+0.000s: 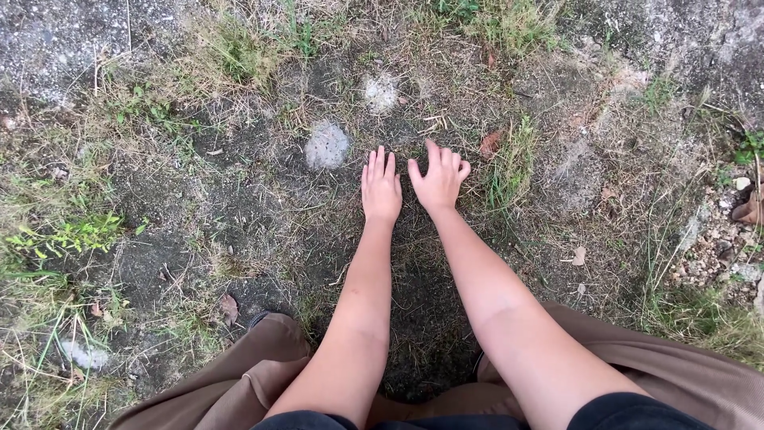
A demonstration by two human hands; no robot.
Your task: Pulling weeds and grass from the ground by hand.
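Dry grass (414,231) on dark soil lies under both hands, left hand (381,189) and right hand (439,180), fingers spread, empty.

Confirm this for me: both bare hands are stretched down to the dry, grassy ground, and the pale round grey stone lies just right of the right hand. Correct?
Not quite. In the head view the pale round grey stone lies left of the left hand, not right of the right hand. Both hands do reach down to the dry, grassy ground.
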